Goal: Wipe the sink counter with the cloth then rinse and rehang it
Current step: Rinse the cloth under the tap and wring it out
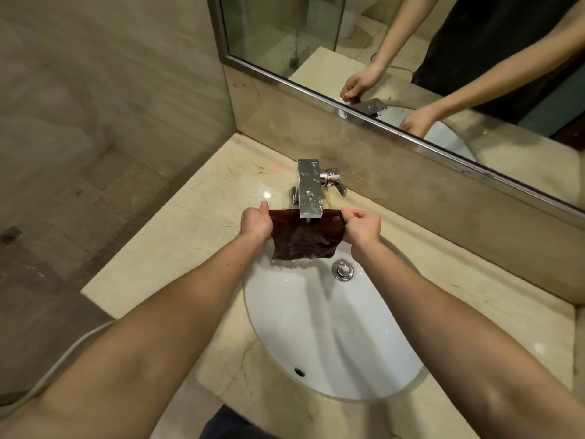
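Your worktop (pixel 164 255) surrounds the sink (pixel 332 337). You stretch the cloth (pixel 304 236) flat beneath the tap (pixel 309 188), so water soaks it; left hand (pixel 255 220) and right hand (pixel 364 225) each pinch an upper corner.

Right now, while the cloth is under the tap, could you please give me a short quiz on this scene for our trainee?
1. True or false: water from the tap is falling on the cloth.
2. What holds the cloth? A) one hand B) two hands C) the tap alone
3. Fill in: the cloth hangs above the white ____.
Key: 1 true. 2 B: the left hand and right hand pinch its top corners. 3 basin.
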